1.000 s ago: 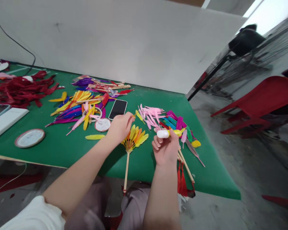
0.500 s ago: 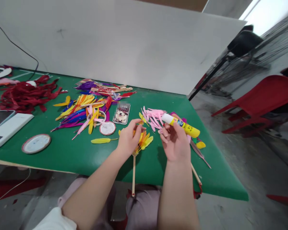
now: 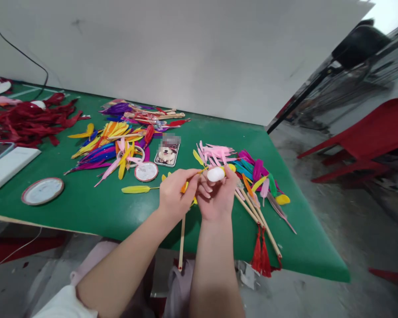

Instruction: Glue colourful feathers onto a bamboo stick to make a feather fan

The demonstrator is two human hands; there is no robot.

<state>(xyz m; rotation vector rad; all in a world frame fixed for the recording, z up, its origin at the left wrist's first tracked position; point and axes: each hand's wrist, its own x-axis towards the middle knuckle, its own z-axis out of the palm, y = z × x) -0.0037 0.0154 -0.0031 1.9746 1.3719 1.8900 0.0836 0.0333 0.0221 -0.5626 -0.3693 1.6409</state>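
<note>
My left hand (image 3: 178, 192) pinches a small yellow feather whose thin end points toward my right hand (image 3: 217, 192). Fingers of the right hand are wrapped round a glue stick (image 3: 216, 174), its white end facing me. The two hands nearly touch. Beneath them lies a feather fan, mostly covered, with its wooden handle (image 3: 182, 243) reaching over the table's front edge. A single yellow feather (image 3: 135, 189) lies to the left of my left hand, and pink feathers (image 3: 215, 152) are piled just beyond my right hand.
On the green table (image 3: 119, 221) are mixed feathers (image 3: 102, 152), dark red strips (image 3: 29, 121), a phone (image 3: 167, 152) and round white discs (image 3: 43, 191). Fans with red tassels (image 3: 261, 251) lie at the right. A red chair (image 3: 368, 132) stands beyond the right edge.
My right hand has moved left with the glue stick, close to my left hand, and the stick has turned toward me. The fans at the right are now uncovered. The view has shifted slightly.
</note>
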